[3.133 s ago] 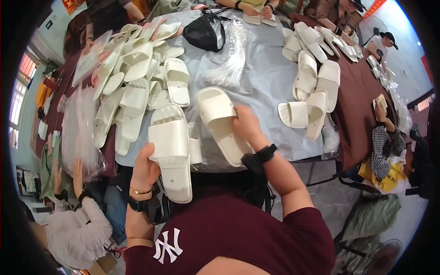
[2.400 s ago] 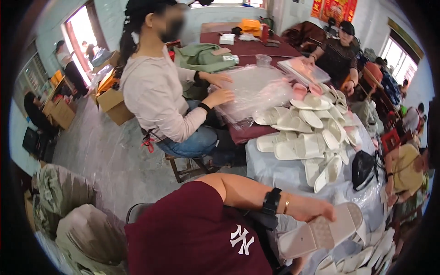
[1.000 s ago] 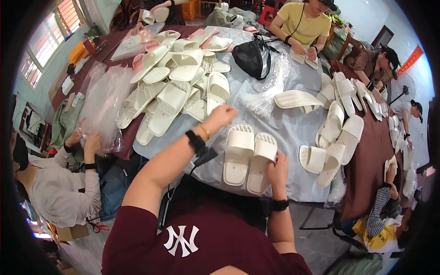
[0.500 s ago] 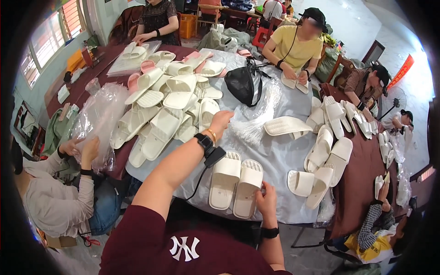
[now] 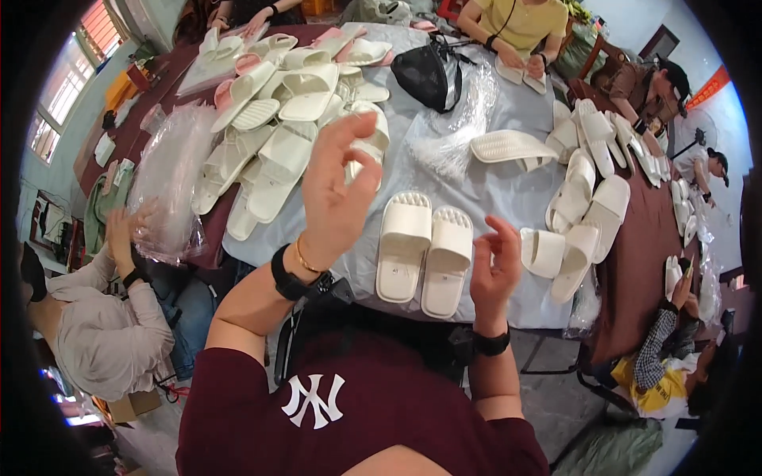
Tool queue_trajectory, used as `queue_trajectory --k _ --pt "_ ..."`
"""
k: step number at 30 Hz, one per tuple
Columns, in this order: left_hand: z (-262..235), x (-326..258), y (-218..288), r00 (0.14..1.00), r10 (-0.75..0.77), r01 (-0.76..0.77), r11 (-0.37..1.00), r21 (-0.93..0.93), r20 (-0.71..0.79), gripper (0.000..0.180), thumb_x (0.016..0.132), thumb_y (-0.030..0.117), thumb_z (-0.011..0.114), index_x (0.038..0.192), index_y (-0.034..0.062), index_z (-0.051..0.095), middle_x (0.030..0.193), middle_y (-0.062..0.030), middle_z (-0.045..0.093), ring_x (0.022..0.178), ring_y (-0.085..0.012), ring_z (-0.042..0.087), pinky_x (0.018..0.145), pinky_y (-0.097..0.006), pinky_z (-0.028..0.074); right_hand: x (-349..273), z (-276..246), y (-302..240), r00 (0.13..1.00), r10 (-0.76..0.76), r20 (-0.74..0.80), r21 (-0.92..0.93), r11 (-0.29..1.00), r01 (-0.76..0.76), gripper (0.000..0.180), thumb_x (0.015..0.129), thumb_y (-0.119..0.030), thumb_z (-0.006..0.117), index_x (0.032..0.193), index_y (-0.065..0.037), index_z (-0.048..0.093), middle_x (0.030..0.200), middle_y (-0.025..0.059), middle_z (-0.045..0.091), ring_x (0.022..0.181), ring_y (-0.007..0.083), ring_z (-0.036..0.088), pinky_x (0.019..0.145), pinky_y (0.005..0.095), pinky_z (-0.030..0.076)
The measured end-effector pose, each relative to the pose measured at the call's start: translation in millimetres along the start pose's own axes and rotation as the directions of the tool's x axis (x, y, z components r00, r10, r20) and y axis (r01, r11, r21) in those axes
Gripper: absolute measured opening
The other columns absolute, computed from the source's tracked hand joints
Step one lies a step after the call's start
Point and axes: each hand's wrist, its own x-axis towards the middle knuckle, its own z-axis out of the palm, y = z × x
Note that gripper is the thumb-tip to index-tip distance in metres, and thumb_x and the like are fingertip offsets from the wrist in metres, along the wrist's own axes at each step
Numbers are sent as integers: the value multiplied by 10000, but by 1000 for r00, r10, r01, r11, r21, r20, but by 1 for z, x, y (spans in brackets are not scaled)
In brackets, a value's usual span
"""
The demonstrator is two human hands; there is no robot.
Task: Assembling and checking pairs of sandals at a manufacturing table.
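A pair of white slippers (image 5: pixel 403 258) lies side by side near the table's front edge, toes away from me. My left hand (image 5: pixel 337 198) is raised to the left of the pair, in front of the slipper heap. Its fingers are bent and apart, with nothing visible in them. Just right of the pair, my right hand (image 5: pixel 496 266) hovers with half-curled fingers apart, also without anything visible in it. Beyond the pair lies a bundle of thin clear strands (image 5: pixel 448 143). A single white slipper (image 5: pixel 508 147) rests on its side right of the bundle.
A heap of white slippers (image 5: pixel 274 155), some pink, covers the left of the table. More white slippers (image 5: pixel 611 206) lie at the right. A black mesh bag (image 5: pixel 426 77) stands at the back. Clear plastic bags (image 5: pixel 171 182) lie far left. Several people sit around.
My left hand has drawn back from beside the clear strands and risen toward me. My right hand has left the right slipper's edge. The view has tilted lower.
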Motion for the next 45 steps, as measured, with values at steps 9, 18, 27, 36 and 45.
queue_trajectory --k 9,18,27,36,45 --pt "21 -71 2 828 87 -84 996 -31 553 446 733 35 574 1178 2 554 1177 -151 560 1046 -256 547 858 -350 454 -10 32 -5 927 -226 300 135 972 193 244 850 38 554 1092 15 570 1109 164 596 929 248 623 760 307 496" --pt "72 -44 -151 768 -115 -163 916 365 630 571 761 80 500 1323 47 400 1325 -148 463 1226 -307 440 990 -428 383 -29 5 12 948 202 245 178 952 -249 156 919 -50 513 981 17 639 875 78 677 809 134 624 722 248 484" --pt "64 -23 -237 624 -334 -371 669 644 707 524 777 137 502 1286 32 439 1340 -166 451 1284 -347 381 1004 -467 378 -55 -102 -30 856 480 194 126 853 -507 218 928 -131 517 881 52 627 840 119 657 751 168 623 690 276 494" --pt "40 -20 -171 772 -146 -278 798 534 619 390 791 112 572 1171 32 538 1207 -178 541 1139 -348 488 968 -399 409 -52 -144 -30 943 315 -107 200 936 -290 273 917 -186 538 822 57 614 699 101 624 602 138 558 564 231 409" --pt "5 -63 -146 616 -280 -124 889 441 737 350 848 220 595 1128 10 576 982 -163 614 951 -319 574 836 -397 459 -23 -152 -59 579 285 764 30 881 -473 167 804 -50 538 799 61 662 543 85 608 420 131 550 408 230 413"
